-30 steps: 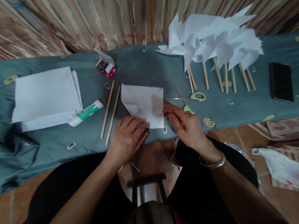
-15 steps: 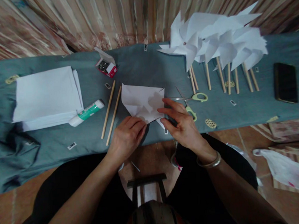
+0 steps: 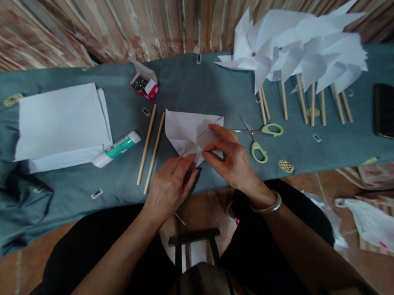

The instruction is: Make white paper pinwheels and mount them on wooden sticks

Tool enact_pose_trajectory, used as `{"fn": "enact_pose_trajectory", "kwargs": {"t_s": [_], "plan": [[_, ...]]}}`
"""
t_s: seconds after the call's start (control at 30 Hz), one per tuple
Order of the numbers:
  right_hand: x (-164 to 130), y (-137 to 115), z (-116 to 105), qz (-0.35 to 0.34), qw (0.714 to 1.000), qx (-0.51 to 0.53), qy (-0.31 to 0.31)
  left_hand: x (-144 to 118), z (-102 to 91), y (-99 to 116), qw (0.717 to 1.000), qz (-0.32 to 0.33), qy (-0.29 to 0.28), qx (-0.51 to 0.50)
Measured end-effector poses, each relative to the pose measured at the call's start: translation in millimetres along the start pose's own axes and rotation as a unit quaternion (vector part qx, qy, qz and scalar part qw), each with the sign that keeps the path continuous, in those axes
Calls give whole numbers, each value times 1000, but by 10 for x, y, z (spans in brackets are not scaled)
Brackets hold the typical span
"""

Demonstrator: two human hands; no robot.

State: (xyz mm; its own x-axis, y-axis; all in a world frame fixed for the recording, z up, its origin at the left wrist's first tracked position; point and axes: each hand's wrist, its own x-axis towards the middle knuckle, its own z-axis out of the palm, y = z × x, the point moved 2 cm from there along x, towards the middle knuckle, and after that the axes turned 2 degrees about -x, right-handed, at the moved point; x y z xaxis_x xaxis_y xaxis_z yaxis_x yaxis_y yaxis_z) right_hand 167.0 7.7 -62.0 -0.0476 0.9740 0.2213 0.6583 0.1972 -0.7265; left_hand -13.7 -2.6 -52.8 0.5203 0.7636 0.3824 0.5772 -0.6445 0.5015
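Observation:
A white paper sheet [image 3: 185,125], creased and cut in from its corners, lies on the cloth in front of me. My left hand [image 3: 172,181] grips its lower edge, thumb below and fingers on top. With thumb and index finger, my right hand [image 3: 230,156] pinches a paper flap close to the sheet's centre; its other fingers rest over the right side. Both hands hide part of the lower edge. Just right of the sheet lie opened scissors [image 3: 255,136] with light green handles. Two wooden sticks [image 3: 147,144] lie side by side at its left.
Finished paper pinwheels [image 3: 298,48] on sticks lie at the back right, beside a dark phone [image 3: 389,112]. On the left are a stack of white paper [image 3: 60,122] and a glue stick [image 3: 117,149]. Behind the sticks stands an open red box [image 3: 146,85] of small metal pins.
My right hand has moved left and in over the sheet, folding the right-hand flap toward the centre and pinching it. My left hand stays at the lower edge. The view has shifted slightly.

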Motion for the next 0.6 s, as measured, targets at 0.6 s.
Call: {"fn": "enact_pose_trajectory", "kwargs": {"t_s": [0.6], "plan": [[47,-65,108,18,997,-72,30,-42,14,-31,999,16,-27,22]]}}
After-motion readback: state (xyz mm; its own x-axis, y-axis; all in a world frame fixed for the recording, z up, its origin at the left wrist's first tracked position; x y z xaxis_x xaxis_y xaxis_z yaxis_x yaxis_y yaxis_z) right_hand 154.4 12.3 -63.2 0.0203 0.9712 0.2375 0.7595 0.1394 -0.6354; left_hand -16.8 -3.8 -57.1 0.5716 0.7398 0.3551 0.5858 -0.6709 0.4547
